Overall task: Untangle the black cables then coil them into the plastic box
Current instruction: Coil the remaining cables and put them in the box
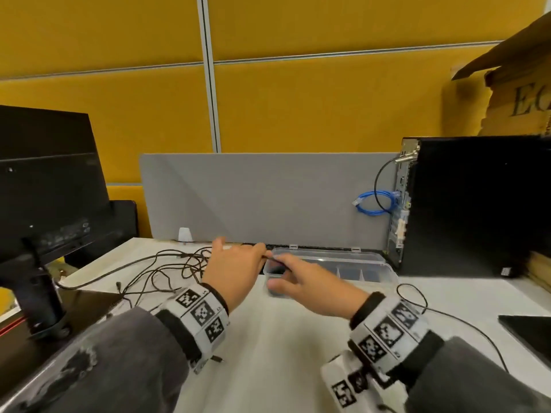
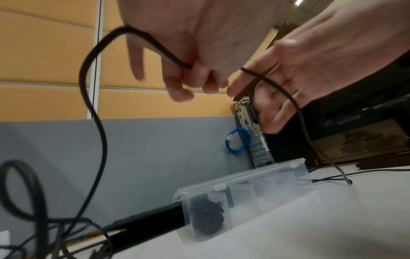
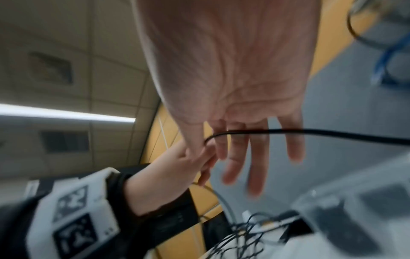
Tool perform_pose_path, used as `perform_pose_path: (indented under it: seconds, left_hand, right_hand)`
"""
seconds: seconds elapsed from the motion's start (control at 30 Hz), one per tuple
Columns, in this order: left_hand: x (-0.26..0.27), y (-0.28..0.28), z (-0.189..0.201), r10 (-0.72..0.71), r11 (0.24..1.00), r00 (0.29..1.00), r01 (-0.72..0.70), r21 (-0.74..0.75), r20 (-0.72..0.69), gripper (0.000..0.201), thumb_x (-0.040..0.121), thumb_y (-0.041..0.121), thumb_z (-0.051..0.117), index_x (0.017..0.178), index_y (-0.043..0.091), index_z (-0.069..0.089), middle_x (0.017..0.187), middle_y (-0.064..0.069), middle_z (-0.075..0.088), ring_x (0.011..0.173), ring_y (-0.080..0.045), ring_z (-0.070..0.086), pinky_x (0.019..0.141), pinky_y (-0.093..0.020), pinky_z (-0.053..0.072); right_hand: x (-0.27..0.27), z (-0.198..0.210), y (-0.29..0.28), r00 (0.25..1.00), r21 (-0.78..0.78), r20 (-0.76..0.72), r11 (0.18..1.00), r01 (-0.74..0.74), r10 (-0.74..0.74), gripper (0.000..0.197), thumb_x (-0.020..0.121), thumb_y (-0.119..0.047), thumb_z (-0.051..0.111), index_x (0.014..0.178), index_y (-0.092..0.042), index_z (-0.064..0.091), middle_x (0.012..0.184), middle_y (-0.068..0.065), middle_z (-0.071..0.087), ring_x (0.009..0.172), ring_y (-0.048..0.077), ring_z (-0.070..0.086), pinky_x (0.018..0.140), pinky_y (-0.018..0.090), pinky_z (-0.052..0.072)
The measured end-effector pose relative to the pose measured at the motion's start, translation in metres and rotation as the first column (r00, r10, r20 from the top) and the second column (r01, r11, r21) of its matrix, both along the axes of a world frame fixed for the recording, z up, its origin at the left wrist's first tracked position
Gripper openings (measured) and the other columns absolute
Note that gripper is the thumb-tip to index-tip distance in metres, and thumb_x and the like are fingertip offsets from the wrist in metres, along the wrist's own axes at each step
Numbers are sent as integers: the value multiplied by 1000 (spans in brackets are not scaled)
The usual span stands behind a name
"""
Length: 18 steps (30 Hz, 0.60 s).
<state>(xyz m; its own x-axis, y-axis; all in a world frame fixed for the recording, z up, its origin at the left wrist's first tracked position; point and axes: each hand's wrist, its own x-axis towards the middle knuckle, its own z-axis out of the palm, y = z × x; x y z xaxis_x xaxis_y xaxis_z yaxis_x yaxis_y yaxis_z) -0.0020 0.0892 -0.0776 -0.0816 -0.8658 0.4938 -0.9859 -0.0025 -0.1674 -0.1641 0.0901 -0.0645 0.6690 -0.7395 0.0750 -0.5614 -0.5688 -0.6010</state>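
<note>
A clear plastic box [image 1: 384, 268] with compartments lies at the back of the white desk. A coiled black cable [image 2: 208, 215] fills its left end compartment. A tangle of black cables [image 1: 167, 268] lies on the desk to the left. My left hand [image 1: 256, 251] and right hand [image 1: 280, 263] meet just above the box's left end. My left hand [image 2: 190, 70] pinches one black cable [image 2: 93, 108] that loops down to the tangle. My right hand [image 3: 206, 142] pinches the same cable between thumb and forefinger. Its other fingers are straight, and the cable [image 3: 332, 134] runs across them to the right.
A monitor [image 1: 44, 180] on its stand fills the left. A black computer tower [image 1: 477, 204] with a blue cable [image 1: 375, 202] stands at the right. A grey partition [image 1: 268, 198] backs the desk, with a black keyboard [image 2: 144, 219] behind the box. A dark flat item [image 1: 530, 332] lies at the right edge.
</note>
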Motion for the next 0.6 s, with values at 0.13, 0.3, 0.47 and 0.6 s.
perform_pose_path:
  seconds: [0.13,0.3,0.47,0.6]
  left_hand:
    - [8,6,-7,-105,990,984,116,77,-142,26,98,40,31,97,19,47,91,-2,64,81,-24,60,63,-31,37]
    - [68,1,-13,-144,924,847,301,238,-511,21,97,33,41,84,25,56,74,5,57,69,-12,53,69,-30,44]
    - [94,-8,-5,-140,954,812,264,144,-566,28,98,33,39,75,21,51,69,2,52,66,-13,49,64,-23,38]
    - [66,-15,7,-257,942,834,329,65,-488,35,98,33,36,72,13,47,65,0,47,62,-14,44,62,-26,36]
  right_hand:
    - [-11,12,-6,930,118,334,986,117,-150,32,99,-28,36,71,-17,48,67,-2,45,56,10,42,54,21,38]
    - [-114,40,-53,756,-259,495,758,599,-428,20,89,-2,48,75,-15,49,67,-2,41,61,14,42,55,22,32]
    - [-238,32,-73,513,-484,458,280,829,-726,39,87,-63,36,88,-32,60,86,11,64,86,37,59,75,45,48]
    - [-187,36,-60,507,-649,204,272,711,-838,60,85,-65,38,130,-27,46,106,18,61,97,40,55,75,47,48]
